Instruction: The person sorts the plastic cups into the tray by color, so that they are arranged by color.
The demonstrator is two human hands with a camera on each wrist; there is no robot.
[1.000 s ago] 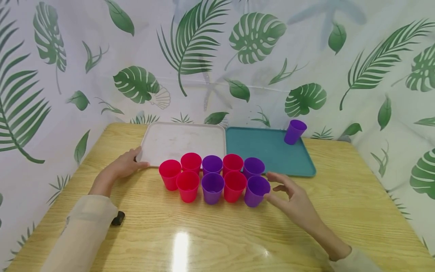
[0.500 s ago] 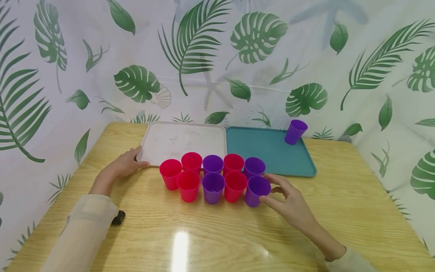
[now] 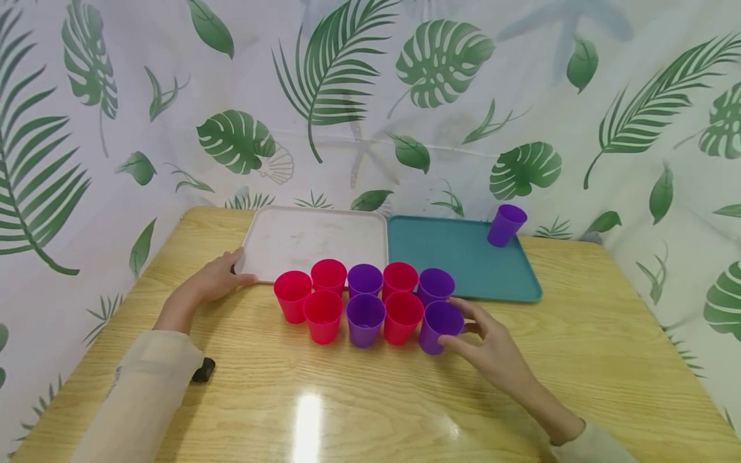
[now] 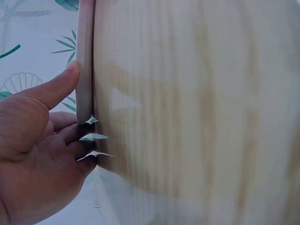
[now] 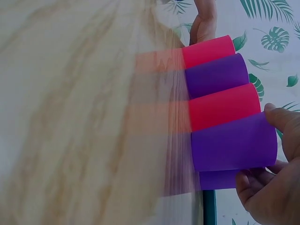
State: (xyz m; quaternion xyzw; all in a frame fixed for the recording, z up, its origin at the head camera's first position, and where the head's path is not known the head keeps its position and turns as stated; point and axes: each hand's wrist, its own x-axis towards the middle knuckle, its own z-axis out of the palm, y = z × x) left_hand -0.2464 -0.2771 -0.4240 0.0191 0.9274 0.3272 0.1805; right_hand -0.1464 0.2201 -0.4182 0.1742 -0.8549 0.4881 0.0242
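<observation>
My right hand holds the front right purple cup near its rim. In the right wrist view the thumb lies at that cup's rim, the fingers on its other side. This cup ends a close cluster of upright red and purple cups, among them a red cup, a purple cup and the leftmost red cup. At the white tray's front left corner, my left hand grips the edge. Its thumb touches the tray's rim in the left wrist view.
A teal tray adjoins the white one on its right, with one purple cup standing at its back right corner. The wooden table meets a leaf-printed cloth behind. Beside the left sleeve shows a small black object.
The right hand has come in from the right, and its thumb and fingers have closed round the front right purple cup. The left hand stays at the white tray's corner.
</observation>
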